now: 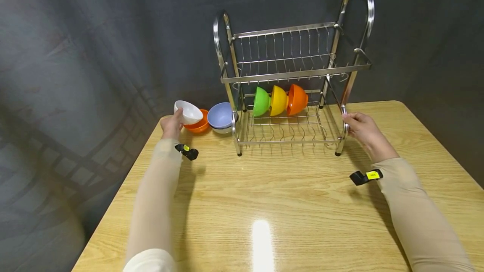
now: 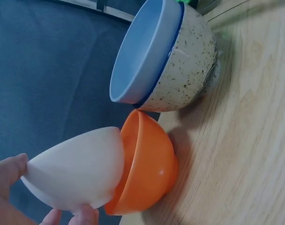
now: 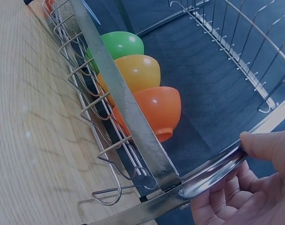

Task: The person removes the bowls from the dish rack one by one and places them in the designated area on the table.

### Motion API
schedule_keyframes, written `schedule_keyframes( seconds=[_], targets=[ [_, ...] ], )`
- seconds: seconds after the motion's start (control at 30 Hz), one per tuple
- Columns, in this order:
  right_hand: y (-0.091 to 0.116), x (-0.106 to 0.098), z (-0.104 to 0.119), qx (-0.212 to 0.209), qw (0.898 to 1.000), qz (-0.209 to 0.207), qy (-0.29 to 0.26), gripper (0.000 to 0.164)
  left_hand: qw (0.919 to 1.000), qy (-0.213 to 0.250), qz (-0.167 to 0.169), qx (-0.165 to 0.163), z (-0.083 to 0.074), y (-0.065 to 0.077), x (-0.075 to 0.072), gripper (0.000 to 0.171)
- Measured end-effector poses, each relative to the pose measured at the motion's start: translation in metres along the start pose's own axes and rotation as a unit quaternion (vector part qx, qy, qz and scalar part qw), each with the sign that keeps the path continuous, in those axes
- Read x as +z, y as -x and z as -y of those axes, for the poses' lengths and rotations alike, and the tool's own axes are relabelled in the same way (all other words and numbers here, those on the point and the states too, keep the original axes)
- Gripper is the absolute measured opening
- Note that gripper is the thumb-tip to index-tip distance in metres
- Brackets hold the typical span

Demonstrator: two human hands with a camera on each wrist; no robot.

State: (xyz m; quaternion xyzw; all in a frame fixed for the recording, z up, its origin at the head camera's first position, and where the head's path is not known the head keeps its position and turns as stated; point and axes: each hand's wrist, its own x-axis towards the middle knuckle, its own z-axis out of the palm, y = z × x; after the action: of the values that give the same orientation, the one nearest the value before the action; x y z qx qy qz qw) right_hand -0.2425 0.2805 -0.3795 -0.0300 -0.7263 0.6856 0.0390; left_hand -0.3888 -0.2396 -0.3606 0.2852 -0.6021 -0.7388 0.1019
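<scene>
Pinching the white bowl [image 1: 193, 113], seemingly mid-transfer, the left hand [image 1: 172, 125] likely needs clearance next; the right hand [image 1: 361, 129] grips the rack [image 1: 295, 74]

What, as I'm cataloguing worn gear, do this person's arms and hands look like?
The left hand and right hand are bare. Close-fitting pale beige sleeves lead down to them, with white cloth at the left one's upper end. Near each hand sits a small black device with a yellow label.
</scene>
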Motion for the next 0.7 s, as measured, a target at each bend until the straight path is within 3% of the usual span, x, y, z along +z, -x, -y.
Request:
schedule_keyframes(
  seconds=[0.23, 0.53, 0.7],
  targets=[
    [0.001, 0.000, 0.002, -0.007, 0.995, -0.003, 0.102, 0.031, 0.9995, -0.026, -0.011, 0.012, 0.004, -0.003, 0.005, 0.071],
    [0.000, 0.000, 0.001, -0.009, 0.997, -0.006, 0.081, 0.021, 0.9911, -0.098, -0.014, 0.089, 0.012, -0.007, 0.015, 0.069],
    [0.000, 0.001, 0.000, -0.009, 0.995, -0.011, 0.095, 0.021, 0.9849, -0.134, -0.027, 0.107, 0.014, -0.003, 0.017, 0.061]
  ],
)
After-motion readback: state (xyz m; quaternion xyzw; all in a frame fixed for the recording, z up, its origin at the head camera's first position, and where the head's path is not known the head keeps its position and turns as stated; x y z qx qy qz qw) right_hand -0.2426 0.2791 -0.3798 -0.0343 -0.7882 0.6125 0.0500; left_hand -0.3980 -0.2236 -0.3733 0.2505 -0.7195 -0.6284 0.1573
